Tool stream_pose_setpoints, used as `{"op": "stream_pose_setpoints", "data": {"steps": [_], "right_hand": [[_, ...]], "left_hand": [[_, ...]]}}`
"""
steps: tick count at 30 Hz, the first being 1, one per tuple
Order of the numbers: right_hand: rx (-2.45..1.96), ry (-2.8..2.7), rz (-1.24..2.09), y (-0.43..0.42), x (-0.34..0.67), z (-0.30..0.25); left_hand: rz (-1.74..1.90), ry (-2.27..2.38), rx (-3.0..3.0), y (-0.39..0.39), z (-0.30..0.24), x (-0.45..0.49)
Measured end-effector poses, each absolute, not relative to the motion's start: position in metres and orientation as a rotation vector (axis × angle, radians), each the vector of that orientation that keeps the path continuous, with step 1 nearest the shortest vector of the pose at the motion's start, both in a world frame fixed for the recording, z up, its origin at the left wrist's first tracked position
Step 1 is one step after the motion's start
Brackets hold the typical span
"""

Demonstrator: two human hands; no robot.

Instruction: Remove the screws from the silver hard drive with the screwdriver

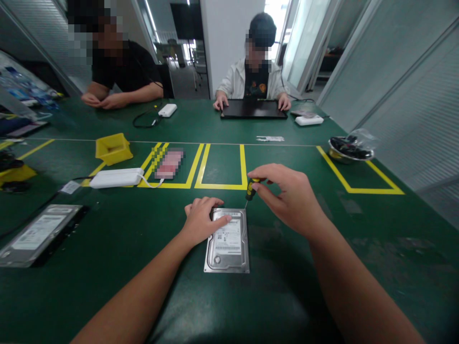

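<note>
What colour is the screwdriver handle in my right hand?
Yellow and black; the screwdriver handle shows best in the head view.

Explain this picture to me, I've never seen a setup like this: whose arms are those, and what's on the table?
No machine here: a camera worn on a person's head looks down at their own bare arms. The left hand rests on a hard drive lying flat on the green table. The right hand pinches a small screwdriver, its tip at the drive's far right corner. Nearby lie another drive, a yellow bin and a white box. Two other people sit opposite.
</note>
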State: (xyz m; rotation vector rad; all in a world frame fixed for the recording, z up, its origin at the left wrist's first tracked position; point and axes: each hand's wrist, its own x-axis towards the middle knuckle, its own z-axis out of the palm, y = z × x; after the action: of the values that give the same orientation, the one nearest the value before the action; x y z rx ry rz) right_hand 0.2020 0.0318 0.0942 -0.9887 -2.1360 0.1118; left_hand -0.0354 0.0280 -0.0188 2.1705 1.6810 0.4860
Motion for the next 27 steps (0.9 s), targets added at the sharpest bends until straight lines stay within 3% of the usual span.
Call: {"op": "stream_pose_setpoints", "data": {"steps": [27], "right_hand": [[-0.957,-2.147,0.169,0.0294,0.2040,0.0977]], "left_hand": [[0.478,1.680,2.159,0.0289,-0.0190,-0.0350]]}}
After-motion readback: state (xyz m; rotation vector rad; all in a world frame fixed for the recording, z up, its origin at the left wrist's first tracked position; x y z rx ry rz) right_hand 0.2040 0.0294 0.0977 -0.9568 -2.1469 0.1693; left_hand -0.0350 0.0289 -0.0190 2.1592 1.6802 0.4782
